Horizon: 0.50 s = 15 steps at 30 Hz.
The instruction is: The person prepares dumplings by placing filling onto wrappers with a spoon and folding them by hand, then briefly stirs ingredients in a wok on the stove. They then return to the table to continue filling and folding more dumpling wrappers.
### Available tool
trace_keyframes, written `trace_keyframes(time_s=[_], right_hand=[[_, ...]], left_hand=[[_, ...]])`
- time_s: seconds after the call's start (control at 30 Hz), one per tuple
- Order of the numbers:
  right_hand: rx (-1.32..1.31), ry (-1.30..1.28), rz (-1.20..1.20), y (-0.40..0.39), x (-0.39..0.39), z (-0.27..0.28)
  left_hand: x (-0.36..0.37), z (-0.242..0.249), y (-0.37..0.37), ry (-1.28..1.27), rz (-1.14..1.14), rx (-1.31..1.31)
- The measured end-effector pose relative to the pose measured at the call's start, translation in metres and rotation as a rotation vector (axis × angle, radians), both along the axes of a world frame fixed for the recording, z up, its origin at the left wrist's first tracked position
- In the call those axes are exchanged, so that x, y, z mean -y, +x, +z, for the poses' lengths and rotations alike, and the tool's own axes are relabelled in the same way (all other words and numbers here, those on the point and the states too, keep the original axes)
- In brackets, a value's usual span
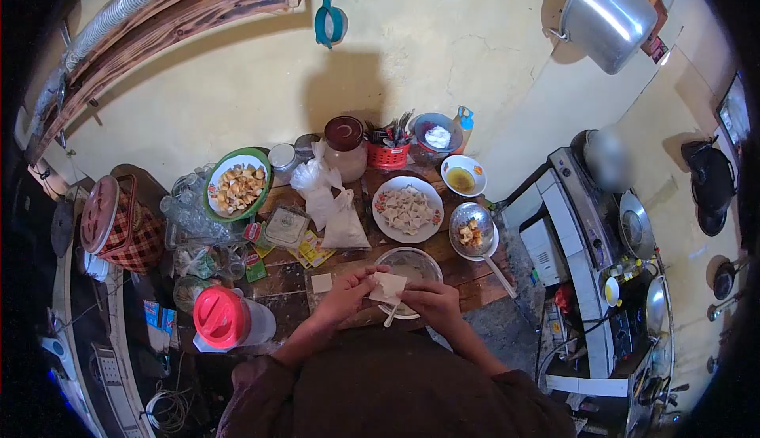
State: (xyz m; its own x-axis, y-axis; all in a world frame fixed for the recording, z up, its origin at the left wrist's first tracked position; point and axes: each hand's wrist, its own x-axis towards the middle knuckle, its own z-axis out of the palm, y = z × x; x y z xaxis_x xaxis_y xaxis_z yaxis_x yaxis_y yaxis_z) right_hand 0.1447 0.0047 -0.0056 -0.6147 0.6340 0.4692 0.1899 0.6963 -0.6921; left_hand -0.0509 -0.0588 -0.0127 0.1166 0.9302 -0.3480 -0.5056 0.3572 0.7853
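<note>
A thin square wrapper (pixel 388 287) is held up between my two hands, above a bowl (pixel 429 268) with pale contents and a spoon (pixel 391 316) in it. My left hand (pixel 346 295) pinches the wrapper's left edge. My right hand (pixel 431 303) has its fingers closed at the right edge. Another pale square (pixel 321 283) lies on the table just left of my left hand. Beyond the bowl, a patterned plate (pixel 381 201) holds several folded pale pieces. To its right, a metal strainer (pixel 465 215) with browned pieces rests over a white bowl.
A green-rimmed bowl (pixel 210 193) of browned pieces, plastic bags (pixel 345 224), jars, glasses and a red-lidded pitcher (pixel 218 318) stand to the left. A small bowl of yellow liquid (pixel 481 185) sits at the back right. The stove (pixel 582 200) is further right.
</note>
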Motion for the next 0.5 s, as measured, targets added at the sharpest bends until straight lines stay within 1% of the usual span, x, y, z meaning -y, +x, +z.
trace_keyframes(time_s=[0.07,0.13,0.17,0.23,0.27,0.33,0.37,0.43,0.47,0.5], right_hand=[[-0.036,0.040,0.006,0.001,0.002,-0.003],[-0.033,0.004,-0.081,0.001,0.005,0.000],[-0.032,0.003,-0.080,0.001,0.006,0.001],[-0.080,0.025,-0.198,0.002,0.006,0.004],[-0.081,0.025,-0.200,0.002,0.006,0.005],[-0.112,0.027,-0.189,0.003,0.003,0.007],[-0.113,0.027,-0.189,0.003,0.004,0.007],[-0.108,0.011,-0.160,0.003,0.004,0.008],[-0.109,0.012,-0.158,0.002,0.004,0.009],[-0.094,0.027,-0.123,0.002,0.003,0.012]], left_hand=[[0.000,0.004,0.001,-0.022,0.001,-0.024],[0.001,0.007,0.001,0.017,0.005,0.009],[0.002,0.008,-0.001,0.016,0.005,0.009],[0.005,0.008,-0.007,0.177,0.007,0.200],[0.005,0.007,-0.006,0.177,0.005,0.200],[0.008,0.004,-0.004,0.336,0.080,-0.015],[0.009,-0.002,-0.004,0.337,0.081,-0.017],[0.010,-0.013,-0.004,0.398,0.098,-0.280],[0.010,-0.009,-0.004,0.399,0.100,-0.281],[0.011,-0.004,-0.005,0.449,0.126,-0.412]])
